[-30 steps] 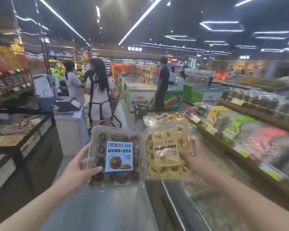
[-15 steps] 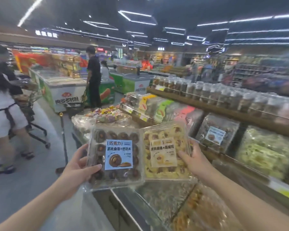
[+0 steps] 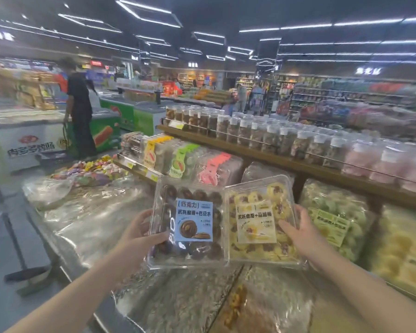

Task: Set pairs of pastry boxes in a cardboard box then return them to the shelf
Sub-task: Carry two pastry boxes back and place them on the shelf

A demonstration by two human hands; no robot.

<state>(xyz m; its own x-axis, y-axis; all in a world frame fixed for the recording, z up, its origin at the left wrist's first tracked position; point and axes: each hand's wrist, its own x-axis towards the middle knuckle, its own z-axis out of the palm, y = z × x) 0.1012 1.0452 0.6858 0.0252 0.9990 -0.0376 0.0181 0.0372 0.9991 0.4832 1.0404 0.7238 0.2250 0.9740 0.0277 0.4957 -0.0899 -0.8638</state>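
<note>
My left hand (image 3: 143, 233) grips the left edge of a clear pastry box of dark chocolate pastries (image 3: 190, 227) with a blue label. My right hand (image 3: 300, 230) grips the right edge of a clear box of yellow pastries (image 3: 259, 222) with a pale yellow label. Both boxes are held up side by side, edges touching, above the low display in front of the wooden shelf (image 3: 274, 162). No cardboard box is in view.
On the shelf's top tier stand several lidded jars (image 3: 269, 133); below are wrapped packs with yellow, green and pink tags (image 3: 185, 159) and bagged pastries (image 3: 334, 217). Plastic-covered trays (image 3: 94, 212) lie at the left. A person in black (image 3: 81, 116) stands by freezers.
The view has swung right, from the aisle toward the pastry shelf. Both hands keep the two boxes side by side; the yellow box now tilts a little.
</note>
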